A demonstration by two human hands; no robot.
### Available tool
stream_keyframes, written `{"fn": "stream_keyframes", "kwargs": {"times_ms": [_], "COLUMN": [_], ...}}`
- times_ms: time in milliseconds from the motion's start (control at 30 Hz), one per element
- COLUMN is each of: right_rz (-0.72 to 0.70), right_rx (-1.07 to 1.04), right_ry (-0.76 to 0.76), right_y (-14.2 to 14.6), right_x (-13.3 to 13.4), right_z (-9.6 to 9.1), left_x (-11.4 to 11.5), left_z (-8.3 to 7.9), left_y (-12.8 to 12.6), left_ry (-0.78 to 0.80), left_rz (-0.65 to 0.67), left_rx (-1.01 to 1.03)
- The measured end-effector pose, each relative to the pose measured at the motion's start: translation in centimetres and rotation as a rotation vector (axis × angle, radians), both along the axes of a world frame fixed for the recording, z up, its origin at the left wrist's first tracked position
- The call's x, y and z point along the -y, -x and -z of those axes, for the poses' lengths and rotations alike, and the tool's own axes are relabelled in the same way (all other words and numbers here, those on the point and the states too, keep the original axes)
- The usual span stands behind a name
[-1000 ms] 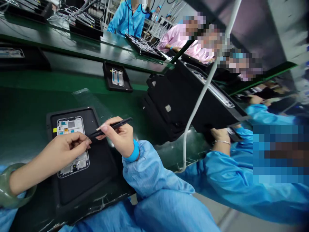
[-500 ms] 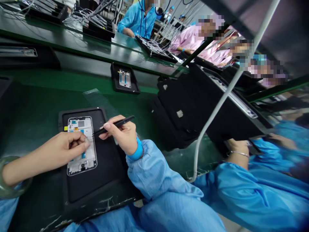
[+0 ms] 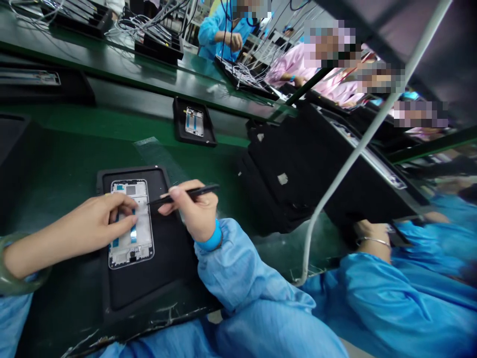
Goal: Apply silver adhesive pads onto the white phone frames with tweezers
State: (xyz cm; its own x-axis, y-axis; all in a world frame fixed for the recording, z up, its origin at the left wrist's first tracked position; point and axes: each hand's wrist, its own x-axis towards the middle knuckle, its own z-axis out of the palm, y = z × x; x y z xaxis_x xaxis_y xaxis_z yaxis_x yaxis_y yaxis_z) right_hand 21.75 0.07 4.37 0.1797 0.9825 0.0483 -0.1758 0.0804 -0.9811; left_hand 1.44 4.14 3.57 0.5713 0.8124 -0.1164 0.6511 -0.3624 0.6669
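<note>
Green jade, one thick smooth bangle [image 3: 11, 263], circles the left wrist at the far left, and the left hand [image 3: 87, 223] reaches over a matte black mat [image 3: 149, 293] lying on the glossy green tabletop [image 3: 63, 164]. Its fingers [image 3: 122, 221] are loosely curled and laid across a phone frame [image 3: 130, 253] without closing around it. The frame, a rounded rectangle with a thin silvery rim and a pale interior, lies flat on the mat directly beneath those fingertips, with two narrow blue strips [image 3: 133, 232] showing just below the fingers.

Just right of the left fingertips, the right hand [image 3: 194, 211] pinches one slim black pointed tool [image 3: 190, 193], its fingers closed firmly around the shaft and its tip at the frame's edge, near the left fingers. One blue wrist strap [image 3: 212, 242] meets a crinkled blue sleeve [image 3: 238, 278].

Beyond the fingers, a strip of clear plastic film [image 3: 156, 156] lies on the tabletop, and a second black tray [image 3: 179, 119] holds a second frame [image 3: 194, 122]. Farther right, well apart from the fingers, are a bulky black fabric case [image 3: 283, 174], one white cable [image 3: 357, 149], and a co-worker's hand [image 3: 372, 236] wearing a thin silver bracelet [image 3: 372, 241].
</note>
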Motion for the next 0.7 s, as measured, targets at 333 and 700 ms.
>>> {"fn": "stream_keyframes", "kwargs": {"times_ms": [333,700], "right_rz": [-0.116,-0.260], "right_rx": [-0.250,0.003], "right_ry": [0.195,0.265], "right_y": [-1.0,2.3], "right_x": [-2.8,-2.6], "right_z": [0.1,3.0], "left_x": [2.1,4.9], "left_z": [4.1,3.9], "left_y": [2.6,2.9], "left_ry": [-0.515,-0.489], "left_rz": [0.108,0.065], "left_rx": [-0.067,-0.015]}}
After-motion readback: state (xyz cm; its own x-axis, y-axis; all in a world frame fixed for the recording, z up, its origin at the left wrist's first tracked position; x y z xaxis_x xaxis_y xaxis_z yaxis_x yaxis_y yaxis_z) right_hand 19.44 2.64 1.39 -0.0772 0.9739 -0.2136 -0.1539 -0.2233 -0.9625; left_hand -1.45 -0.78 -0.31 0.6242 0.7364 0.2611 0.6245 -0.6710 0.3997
